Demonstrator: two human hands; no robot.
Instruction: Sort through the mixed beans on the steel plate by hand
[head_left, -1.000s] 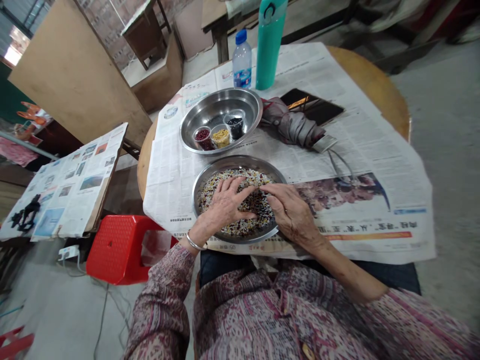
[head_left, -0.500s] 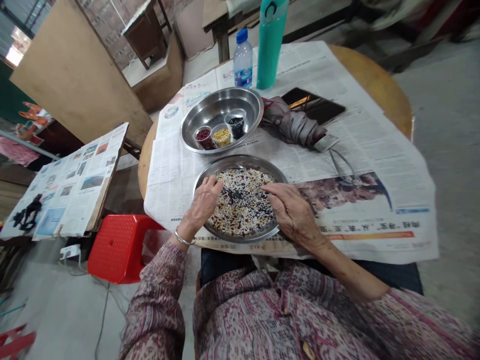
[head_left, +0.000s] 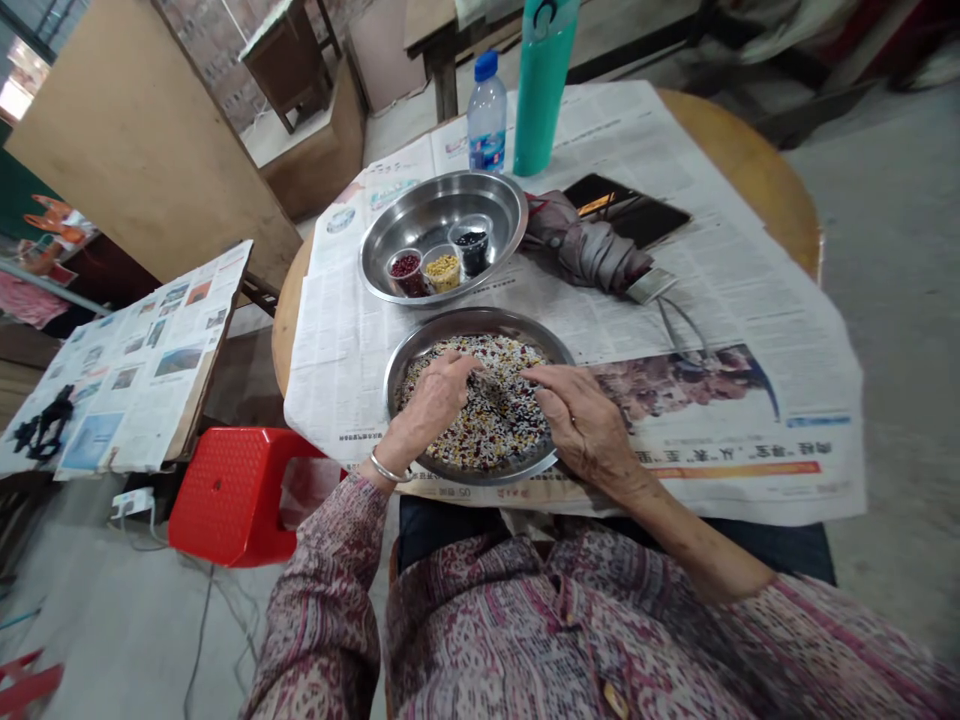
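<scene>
A steel pan (head_left: 420,345) full of mixed beans and rice (head_left: 502,420) sits at the near edge of a round table. My left hand (head_left: 433,400) rests in the grains at the pan's left, fingers curled together in a pinch on something I cannot make out. My right hand (head_left: 581,425) lies on the right side of the pan, fingers pointing left over the grains and held close together. Behind it, a second steel pan (head_left: 390,235) holds three small cups: red beans (head_left: 406,268), yellow beans (head_left: 442,268) and black beans (head_left: 472,242).
Newspaper (head_left: 750,280) covers the table. A water bottle (head_left: 486,115), a teal flask (head_left: 541,85), a folded grey umbrella (head_left: 589,250) and a dark tablet (head_left: 630,210) lie at the back. A red plastic stool (head_left: 240,490) stands left, beside a paper-covered board (head_left: 127,360).
My left hand first lay spread across the grains, pulled back to the pan's left rim, and now has moved right again with fingers pinched. My right hand stayed put.
</scene>
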